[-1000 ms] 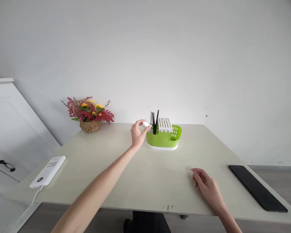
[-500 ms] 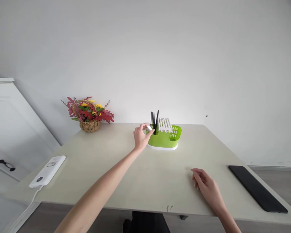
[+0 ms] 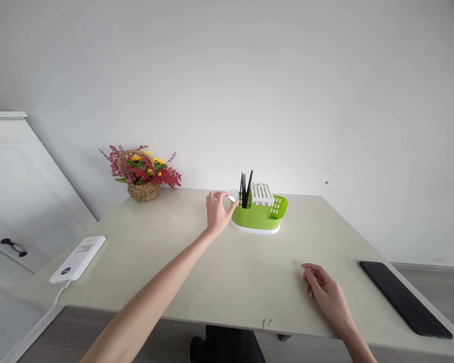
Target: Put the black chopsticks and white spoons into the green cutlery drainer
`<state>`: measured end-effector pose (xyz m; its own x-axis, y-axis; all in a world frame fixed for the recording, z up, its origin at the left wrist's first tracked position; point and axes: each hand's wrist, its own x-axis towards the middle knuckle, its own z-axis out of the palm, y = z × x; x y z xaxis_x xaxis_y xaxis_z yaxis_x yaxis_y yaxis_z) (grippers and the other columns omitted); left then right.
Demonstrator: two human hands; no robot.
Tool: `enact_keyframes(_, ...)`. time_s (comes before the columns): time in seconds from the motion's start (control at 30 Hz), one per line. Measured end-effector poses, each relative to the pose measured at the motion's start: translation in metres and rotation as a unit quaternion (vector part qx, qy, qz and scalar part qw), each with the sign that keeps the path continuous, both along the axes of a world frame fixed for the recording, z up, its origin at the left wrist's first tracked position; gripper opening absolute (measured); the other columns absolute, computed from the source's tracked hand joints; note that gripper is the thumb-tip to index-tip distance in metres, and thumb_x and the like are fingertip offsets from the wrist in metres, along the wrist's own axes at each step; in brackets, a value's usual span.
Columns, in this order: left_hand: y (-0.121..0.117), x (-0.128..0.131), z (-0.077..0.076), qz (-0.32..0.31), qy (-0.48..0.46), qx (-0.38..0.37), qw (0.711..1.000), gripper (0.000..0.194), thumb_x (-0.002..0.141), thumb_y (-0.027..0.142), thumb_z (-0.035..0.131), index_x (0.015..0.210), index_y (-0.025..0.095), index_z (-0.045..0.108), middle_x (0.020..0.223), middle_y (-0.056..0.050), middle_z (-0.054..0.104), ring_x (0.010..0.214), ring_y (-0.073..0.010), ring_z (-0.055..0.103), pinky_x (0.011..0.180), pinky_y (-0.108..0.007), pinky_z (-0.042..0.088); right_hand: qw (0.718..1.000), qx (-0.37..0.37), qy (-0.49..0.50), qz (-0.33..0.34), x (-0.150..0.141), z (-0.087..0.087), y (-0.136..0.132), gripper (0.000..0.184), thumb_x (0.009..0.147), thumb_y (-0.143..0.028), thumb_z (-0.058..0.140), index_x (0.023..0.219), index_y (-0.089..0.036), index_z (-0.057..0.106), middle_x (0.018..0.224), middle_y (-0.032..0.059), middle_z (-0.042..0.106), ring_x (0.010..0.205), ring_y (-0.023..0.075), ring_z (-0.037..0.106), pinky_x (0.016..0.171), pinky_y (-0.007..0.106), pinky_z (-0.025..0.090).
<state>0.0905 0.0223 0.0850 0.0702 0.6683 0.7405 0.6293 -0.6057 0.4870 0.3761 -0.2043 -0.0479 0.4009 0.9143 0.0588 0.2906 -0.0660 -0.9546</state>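
Note:
At the left end of a green cutlery holder (image 3: 249, 218), my left hand (image 3: 217, 214) pinches a white spoon (image 3: 234, 194) between thumb and fingers. The spoon's pale rounded end shows beside several black chopsticks (image 3: 244, 194), which stand upright in the holder's left compartment. The rest of the spoon is partly hidden by my fingers. On the holder's top is a white slotted rack (image 3: 262, 193). My right hand (image 3: 323, 290) rests on the table near its front edge, fingers loosely bent and apart, with nothing in it.
A woven basket of artificial flowers (image 3: 144, 191) stands at the back left of the table (image 3: 196, 272). A white power bank (image 3: 78, 258) with a cable lies at the left edge, a black phone (image 3: 404, 298) at the right. A white cabinet (image 3: 17, 186) stands left of the table.
My left hand has drawn slightly left from the chopsticks, and more of the spoon shows above the holder. The view has shifted slightly. My right hand stays in place.

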Motion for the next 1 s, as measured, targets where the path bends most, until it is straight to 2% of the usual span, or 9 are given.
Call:
enact_keyframes(0.23,0.0,-0.005,-0.003,-0.022,-0.008,-0.005,1.0,0.038,0.094,0.045,0.073,0.124,0.025,0.062,0.123,-0.013,0.053,0.12,-0.0299,0.052,0.109,-0.047,0.043,1.0,-0.003,-0.004,0.0,0.001,0.0,-0.001,0.05,0.091,-0.066,0.06,0.113,-0.022,0.069,0.08,0.0018,0.068,0.066,0.0185,0.064,0.062,0.031,0.052)
enact_keyframes(0.33,-0.005,-0.016,-0.013,-0.024,-0.039,-0.005,0.999,0.039,0.098,0.046,0.067,0.128,0.024,0.056,0.125,-0.014,0.053,0.122,-0.0291,0.052,0.11,-0.048,0.043,1.0,-0.005,-0.015,0.002,0.001,0.0,-0.001,0.051,0.09,-0.068,0.061,0.112,-0.022,0.07,0.079,0.0018,0.069,0.066,0.0187,0.064,0.062,0.031,0.052)
enact_keyframes(0.5,-0.023,-0.051,-0.063,-0.009,-0.103,-0.088,0.991,0.04,0.098,0.051,0.063,0.123,0.022,0.052,0.117,-0.012,0.054,0.108,-0.0255,0.06,0.095,-0.043,0.053,1.0,-0.003,-0.025,0.004,-0.004,0.003,0.01,0.06,0.088,-0.076,0.058,0.109,-0.021,0.07,0.08,0.004,0.071,0.065,0.0196,0.065,0.055,0.03,0.051)
enact_keyframes(0.6,-0.034,-0.071,-0.094,-0.018,-0.109,-0.173,0.979,0.036,0.098,0.052,0.059,0.116,0.021,0.054,0.115,-0.011,0.058,0.096,-0.0225,0.064,0.078,-0.037,0.055,0.999,0.006,-0.035,0.006,-0.013,0.01,0.035,0.066,0.087,-0.078,0.056,0.116,-0.02,0.067,0.098,0.01,0.075,0.075,0.0226,0.071,0.057,0.031,0.055)
enact_keyframes(0.67,-0.039,-0.08,-0.105,-0.033,-0.106,-0.202,0.973,0.031,0.099,0.05,0.056,0.11,0.021,0.056,0.11,-0.01,0.063,0.087,-0.02,0.066,0.072,-0.034,0.055,0.999,0.014,-0.051,-0.003,-0.02,0.019,0.059,0.072,0.088,-0.077,0.056,0.13,-0.019,0.062,0.119,0.015,0.073,0.094,0.0265,0.073,0.066,0.033,0.06)
enact_keyframes(0.77,-0.046,-0.088,-0.107,-0.062,-0.09,-0.214,0.971,0.026,0.101,0.047,0.054,0.102,0.022,0.06,0.101,-0.007,0.069,0.084,-0.0188,0.068,0.073,-0.033,0.055,0.993,0.025,-0.101,-0.056,-0.034,0.034,0.096,0.084,0.092,-0.075,0.049,0.153,-0.018,0.043,0.143,0.0218,0.061,0.123,0.0337,0.065,0.087,0.042,0.06)
enact_keyframes(0.87,-0.054,-0.092,-0.103,-0.087,-0.069,-0.217,0.97,0.026,0.1,0.047,0.055,0.095,0.022,0.063,0.1,-0.007,0.07,0.086,-0.0199,0.069,0.077,-0.035,0.056,0.973,0.036,-0.191,-0.128,-0.053,0.045,0.121,0.095,0.091,-0.073,0.052,0.162,-0.014,0.03,0.159,0.0287,0.039,0.146,0.0451,0.042,0.112,0.061,0.043)
enact_keyframes(0.93,-0.06,-0.093,-0.101,-0.099,-0.049,-0.217,0.97,0.026,0.101,0.045,0.053,0.094,0.023,0.064,0.101,-0.007,0.07,0.089,-0.0208,0.069,0.079,-0.036,0.056,0.956,0.051,-0.257,-0.13,-0.069,0.046,0.128,0.091,0.092,-0.07,0.053,0.162,-0.016,0.032,0.165,0.0252,0.032,0.153,0.0457,0.03,0.121,0.063,0.03)
enact_keyframes(1.0,-0.064,-0.094,-0.099,-0.107,-0.032,-0.218,0.97,0.024,0.102,0.042,0.051,0.094,0.023,0.064,0.103,-0.008,0.069,0.09,-0.0216,0.069,0.079,-0.037,0.057,0.942,0.057,-0.314,-0.108,-0.083,0.041,0.13,0.085,0.094,-0.067,0.051,0.162,-0.018,0.034,0.167,0.022,0.031,0.154,0.0442,0.028,0.122,0.062,0.029)
